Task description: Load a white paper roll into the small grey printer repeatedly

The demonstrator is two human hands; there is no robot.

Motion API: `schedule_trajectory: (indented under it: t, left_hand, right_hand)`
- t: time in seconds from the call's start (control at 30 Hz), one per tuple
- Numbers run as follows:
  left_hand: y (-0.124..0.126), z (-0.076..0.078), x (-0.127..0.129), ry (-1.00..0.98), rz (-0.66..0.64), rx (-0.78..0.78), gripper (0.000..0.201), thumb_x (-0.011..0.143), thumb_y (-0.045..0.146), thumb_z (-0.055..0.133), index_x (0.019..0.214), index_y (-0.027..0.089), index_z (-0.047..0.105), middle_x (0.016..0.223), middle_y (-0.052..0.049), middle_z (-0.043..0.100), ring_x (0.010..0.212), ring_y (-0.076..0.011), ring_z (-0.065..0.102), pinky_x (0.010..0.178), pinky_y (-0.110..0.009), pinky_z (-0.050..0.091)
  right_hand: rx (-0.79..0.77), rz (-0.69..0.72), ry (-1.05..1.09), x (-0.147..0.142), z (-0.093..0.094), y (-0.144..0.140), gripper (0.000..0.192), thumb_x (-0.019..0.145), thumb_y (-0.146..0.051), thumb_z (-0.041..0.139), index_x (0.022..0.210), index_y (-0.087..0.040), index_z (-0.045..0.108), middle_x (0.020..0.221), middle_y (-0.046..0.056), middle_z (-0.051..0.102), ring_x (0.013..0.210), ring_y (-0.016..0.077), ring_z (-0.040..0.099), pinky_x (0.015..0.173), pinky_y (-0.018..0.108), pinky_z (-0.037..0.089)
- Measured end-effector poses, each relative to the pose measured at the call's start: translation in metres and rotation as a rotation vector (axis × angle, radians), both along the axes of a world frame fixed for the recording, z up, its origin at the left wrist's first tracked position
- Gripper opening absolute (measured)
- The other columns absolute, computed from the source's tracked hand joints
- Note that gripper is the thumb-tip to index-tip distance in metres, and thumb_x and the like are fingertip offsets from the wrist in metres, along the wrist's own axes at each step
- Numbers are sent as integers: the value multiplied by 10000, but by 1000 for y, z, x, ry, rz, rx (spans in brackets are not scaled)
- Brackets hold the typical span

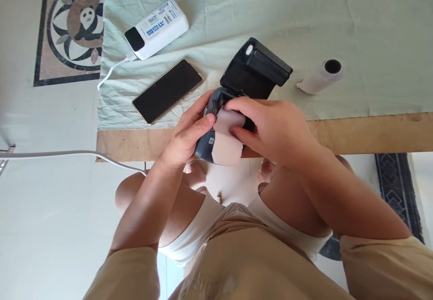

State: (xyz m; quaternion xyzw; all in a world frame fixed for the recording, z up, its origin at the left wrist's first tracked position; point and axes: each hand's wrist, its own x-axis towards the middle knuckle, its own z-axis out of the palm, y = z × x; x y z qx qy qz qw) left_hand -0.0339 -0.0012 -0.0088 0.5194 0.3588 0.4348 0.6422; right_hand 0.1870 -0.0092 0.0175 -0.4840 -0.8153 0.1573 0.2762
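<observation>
A small dark portable printer (202,149) is held over the table's near edge, its black lid (241,72) swung up. My left hand (186,137) wraps round the printer's left side, thumb on top. Inside the printer's bay sits a paper roll (233,118), its loose paper end (227,149) hanging over the front with a torn edge. My right hand (282,128) reaches in from the right, thumb and fingers closed on the roll. Part of the bay is hidden behind these fingers.
Left of the printer lies a phone (168,91) with a dark screen. Behind it is a white power bank (165,27) with a cable plugged in. Another paper roll (316,81) rests on the green cloth (372,43) at right. The table's wooden edge (382,133) runs in front.
</observation>
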Motion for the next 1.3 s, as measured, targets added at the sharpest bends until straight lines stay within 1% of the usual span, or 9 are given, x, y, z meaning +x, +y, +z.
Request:
schedule_trajectory:
  t: [0.13,0.3,0.47,0.67,0.8,0.9,1.03,1.17,1.3]
  left_hand:
    - [0,-2,0,-35,28,-23,479,977,594,727,1314,261,794,1089,-61,819,1047,-305,773,905,-403,631]
    - [0,-4,0,-86,10,-15,450,958,574,757,1283,265,803,1016,-45,816,1008,-288,784,865,-378,641]
    - [-1,-2,1,-54,5,-2,452,977,533,750,1329,254,797,1289,-46,828,1238,-317,769,950,-375,619]
    - [0,0,0,-40,-14,20,466,969,552,766,1292,219,803,1226,-70,838,1117,-299,785,863,-372,594]
    - [-1,-2,2,-55,20,-6,514,960,582,772,1322,218,797,1263,-79,834,1135,-304,787,823,-360,593]
    - [-1,-5,5,-112,108,-30,482,955,588,778,1275,229,807,1150,-65,843,982,-250,783,759,-335,579]
    - [1,-6,8,-183,189,-138,447,920,571,814,1215,237,794,996,-41,827,748,-196,715,652,-323,516]
    - [1,-1,8,-188,201,-181,460,875,561,857,1191,237,775,1026,-39,814,833,-231,742,718,-364,522]
    - [0,2,7,-142,187,-204,490,880,573,830,1231,245,735,1144,-63,823,1141,-342,780,812,-403,541]
  right_hand:
    - [-125,12,77,2,7,4,406,860,-275,763,1251,-333,673,1042,-54,838,606,117,616,571,284,405]
    - [-289,-22,164,5,25,4,455,827,-210,711,1274,-283,671,985,-35,848,551,97,577,661,298,510]
    - [-360,-42,-24,0,31,5,371,862,-292,711,1226,-252,776,965,3,831,660,145,625,679,307,449]
    - [-440,-8,-51,-1,30,4,300,857,-302,688,1149,-261,743,757,-33,713,622,144,587,601,294,377]
    - [-419,-1,142,3,34,0,325,800,-293,687,1119,-236,703,941,-5,781,603,100,553,624,298,399]
    - [-486,-23,483,10,36,3,384,790,-317,669,1170,-258,671,889,-21,752,589,99,521,554,278,386]
    - [-654,-262,996,18,29,19,475,555,-327,584,1028,-291,599,761,-35,620,543,130,494,408,268,235]
    - [-506,-435,981,21,12,30,389,616,-480,672,911,-298,496,842,-16,558,577,110,429,463,294,281]
    - [-308,-409,692,27,1,26,315,774,-462,772,919,-279,561,912,22,592,823,187,593,710,363,492]
